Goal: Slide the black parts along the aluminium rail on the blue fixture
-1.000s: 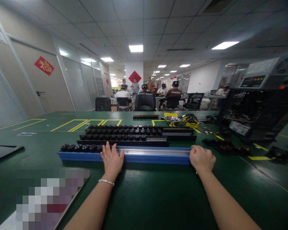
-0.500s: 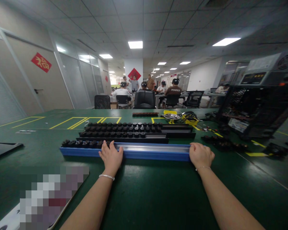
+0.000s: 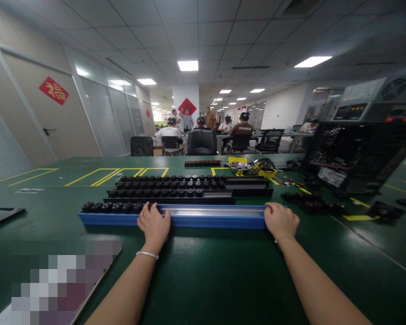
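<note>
A long blue rail [image 3: 209, 220] lies across the green table [image 3: 206, 275] in front of me. A row of several small black parts [image 3: 111, 207] fills its left end; the rest shows a bare silver channel. My left hand [image 3: 154, 225] rests on the rail's near edge just right of the black parts, fingers curled over the rim and touching the last part. My right hand [image 3: 280, 220] is closed over the rail's right end.
Behind the blue rail lie black rails [image 3: 186, 187] loaded with black parts. Loose black parts [image 3: 313, 205], a metal bowl [image 3: 239, 165] and a black wire crate [image 3: 352, 158] stand at the right. A pixelated sheet [image 3: 61, 284] lies near left. People sit at far desks.
The hands and rail have barely shifted; the left fingers stay at the end of the row of black parts. The view has drifted slightly.
</note>
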